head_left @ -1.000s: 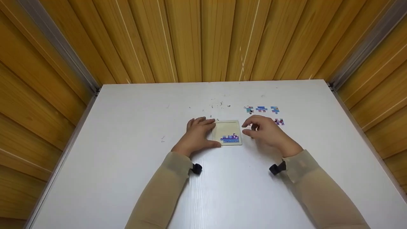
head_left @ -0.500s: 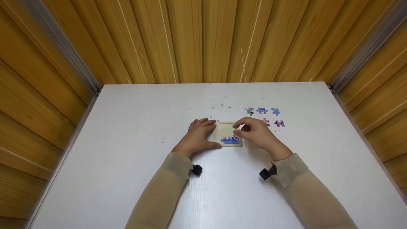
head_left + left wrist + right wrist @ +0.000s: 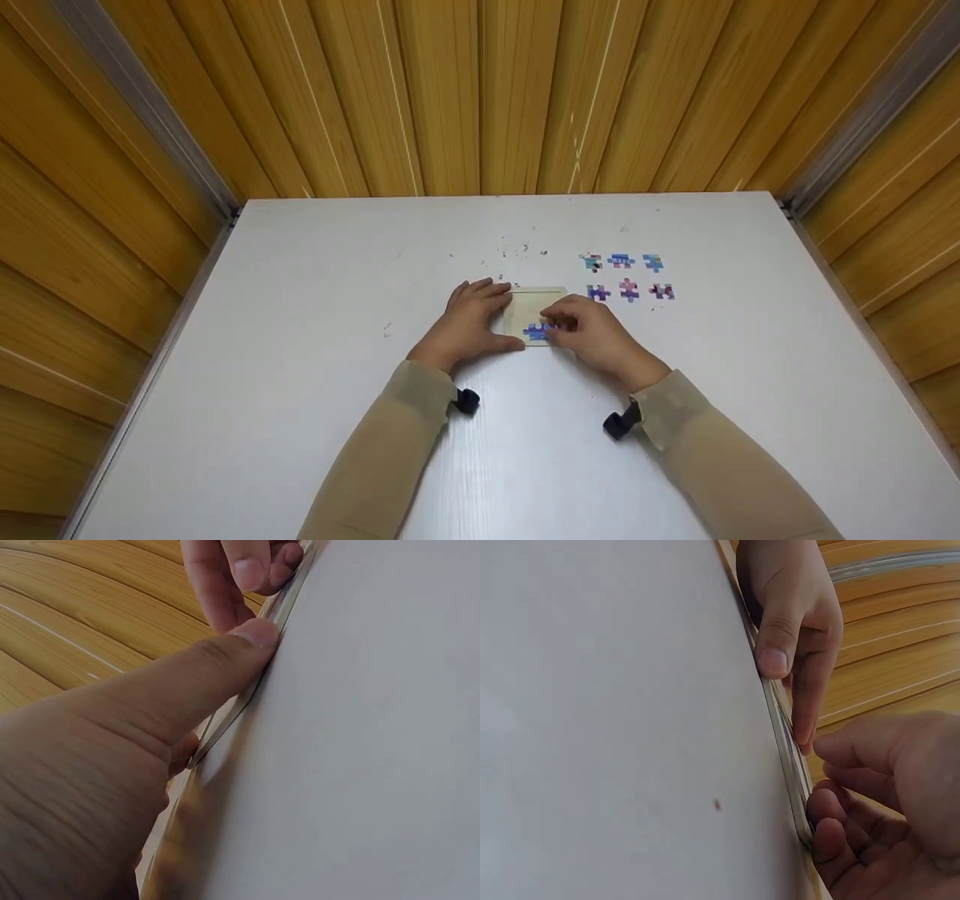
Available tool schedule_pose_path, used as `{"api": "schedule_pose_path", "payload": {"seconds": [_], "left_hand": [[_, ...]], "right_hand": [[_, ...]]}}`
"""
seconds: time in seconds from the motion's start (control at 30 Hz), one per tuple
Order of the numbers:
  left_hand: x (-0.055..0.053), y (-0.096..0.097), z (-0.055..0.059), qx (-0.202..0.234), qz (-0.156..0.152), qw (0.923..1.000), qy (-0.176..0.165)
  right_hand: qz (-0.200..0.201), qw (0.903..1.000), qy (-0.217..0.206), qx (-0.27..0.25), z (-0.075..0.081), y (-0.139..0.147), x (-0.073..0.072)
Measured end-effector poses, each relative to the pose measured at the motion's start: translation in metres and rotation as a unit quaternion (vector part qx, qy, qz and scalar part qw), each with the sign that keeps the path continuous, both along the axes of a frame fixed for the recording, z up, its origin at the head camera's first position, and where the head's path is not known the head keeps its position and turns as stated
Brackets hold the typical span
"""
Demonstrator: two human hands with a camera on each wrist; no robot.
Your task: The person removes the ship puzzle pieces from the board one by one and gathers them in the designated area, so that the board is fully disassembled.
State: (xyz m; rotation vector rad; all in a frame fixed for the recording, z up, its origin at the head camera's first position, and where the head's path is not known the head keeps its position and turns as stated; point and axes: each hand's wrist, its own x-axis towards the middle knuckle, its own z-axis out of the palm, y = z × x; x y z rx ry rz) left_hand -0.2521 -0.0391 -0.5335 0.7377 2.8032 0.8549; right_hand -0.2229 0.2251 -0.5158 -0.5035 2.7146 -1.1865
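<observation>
In the head view a pale square puzzle tray lies on the white table. My left hand holds its left side, thumb at the near corner and fingers along the far edge. The left wrist view shows that thumb on the tray's rim. Joined blue and purple jigsaw pieces lie along the tray's near side. Over their right part bends my right hand, fingertips and thumb at the pieces. Whether it pinches one is hidden.
Right of the tray, several loose jigsaw pieces lie in two rows. Small dark specks dot the table beyond the tray. Ribbed wooden-looking panels rise behind and at both sides.
My right hand has moved left from beside the tray onto the joined pieces, uncovering loose pieces in the nearer row. My left hand has stayed on the tray.
</observation>
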Motion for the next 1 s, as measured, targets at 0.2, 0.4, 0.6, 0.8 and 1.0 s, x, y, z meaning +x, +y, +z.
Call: {"api": "schedule_pose_path", "payload": {"seconds": [0.2,0.4,0.6,0.8,1.0], "left_hand": [[0.0,0.0,0.0,-0.004,0.0,1.0,0.0],[0.0,-0.001,0.0,-0.003,0.0,1.0,0.0],[0.001,0.0,0.0,-0.002,0.003,1.0,0.0],[0.001,0.0,0.0,-0.002,0.002,1.0,-0.003],[0.0,0.0,-0.001,0.002,-0.001,1.0,0.0]], "right_hand": [[0.017,0.9982,0.02,0.053,-0.005,-0.007,0.006],[0.029,0.9963,0.035,0.073,-0.006,-0.012,0.009],[0.028,0.9965,0.029,0.073,-0.004,-0.013,0.009],[0.033,0.9965,0.031,0.07,-0.005,-0.012,0.009],[0.039,0.9966,0.035,0.064,-0.005,-0.011,0.008]]}}
